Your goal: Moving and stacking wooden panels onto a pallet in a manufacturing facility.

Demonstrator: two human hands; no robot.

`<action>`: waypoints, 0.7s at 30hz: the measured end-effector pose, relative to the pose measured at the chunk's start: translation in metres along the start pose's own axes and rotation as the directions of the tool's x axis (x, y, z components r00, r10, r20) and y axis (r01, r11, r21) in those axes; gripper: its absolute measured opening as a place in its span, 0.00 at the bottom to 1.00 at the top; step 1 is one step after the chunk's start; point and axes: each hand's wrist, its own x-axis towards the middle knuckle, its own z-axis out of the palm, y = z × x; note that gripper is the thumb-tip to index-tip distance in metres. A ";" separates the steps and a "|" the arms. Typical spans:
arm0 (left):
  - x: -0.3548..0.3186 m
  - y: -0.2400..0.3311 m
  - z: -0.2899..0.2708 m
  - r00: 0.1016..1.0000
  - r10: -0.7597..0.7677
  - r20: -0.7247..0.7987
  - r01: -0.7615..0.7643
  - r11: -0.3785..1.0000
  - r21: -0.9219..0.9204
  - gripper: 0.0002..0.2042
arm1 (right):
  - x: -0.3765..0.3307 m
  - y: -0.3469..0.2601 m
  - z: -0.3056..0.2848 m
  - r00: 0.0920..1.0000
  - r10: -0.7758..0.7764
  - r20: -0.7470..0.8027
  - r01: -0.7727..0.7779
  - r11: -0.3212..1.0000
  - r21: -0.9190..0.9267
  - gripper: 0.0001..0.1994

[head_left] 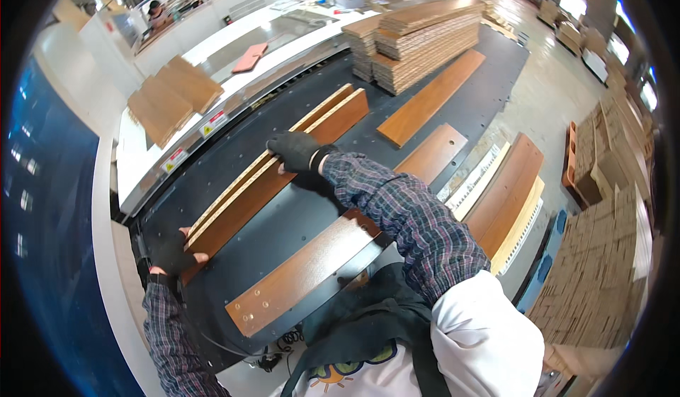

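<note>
Two long brown wood-grain boards (244, 211) stand on their long edges, side by side, on a dark table (265, 234). Their pale particleboard edges face up. In a black glove with bare fingertips, my left hand (173, 252) grips their near left end. Farther along, my right hand (296, 150), gloved the same way, closes over the upper edges near the middle. In front of them lies a flat brown board (301, 273) with small round holes at its near end. Beyond my right forearm, which hides what lies beneath, another brown board surface (433, 152) shows.
A tall stack of brown boards (425, 43) stands on the table's far part, with a single board (432, 98) before it. More boards (506, 191) lie at the right. Brown pieces (173, 96) and a pinkish-red item (250, 58) rest on the white machine. Cardboard stacks (595, 269) stand right.
</note>
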 end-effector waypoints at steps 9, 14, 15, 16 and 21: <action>-0.001 0.001 0.030 0.984 -0.045 -0.174 0.106 0.926 0.362 0.25 | -0.006 0.021 -0.007 0.986 -0.161 -0.047 0.139 0.942 -0.307 0.32; -0.030 0.014 0.059 0.983 0.069 -0.168 -0.012 0.948 0.317 0.27 | -0.034 0.020 0.012 0.967 -0.229 0.115 0.250 0.938 -0.240 0.20; -0.036 0.014 0.058 0.977 0.094 -0.189 -0.052 0.975 0.216 0.28 | -0.041 0.015 0.001 0.952 -0.295 0.086 0.307 0.924 -0.226 0.21; -0.039 0.013 0.054 0.976 0.055 -0.210 -0.010 0.978 0.209 0.28 | -0.048 0.010 -0.010 0.939 -0.338 0.062 0.344 0.927 -0.150 0.24; -0.040 0.019 0.051 0.993 0.063 -0.098 -0.020 0.918 0.395 0.45 | -0.040 0.005 -0.020 0.934 -0.176 0.312 0.240 0.954 -0.181 0.47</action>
